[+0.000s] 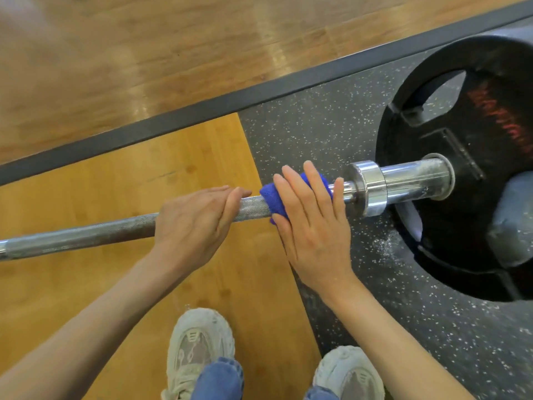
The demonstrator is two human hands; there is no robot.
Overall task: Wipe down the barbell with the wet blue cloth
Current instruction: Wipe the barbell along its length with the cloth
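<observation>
Pale shoes (199, 345) stand on the floor below the bar (86, 236). The right hand (313, 226), fingers straight, presses the soft blue cloth (272, 199) around the stiff, knurled bar beside the collar (370, 187). The left hand (191, 223) lies over the bar just beside the cloth, its grip hidden. The plate (467, 116) likely makes it heavy.
</observation>
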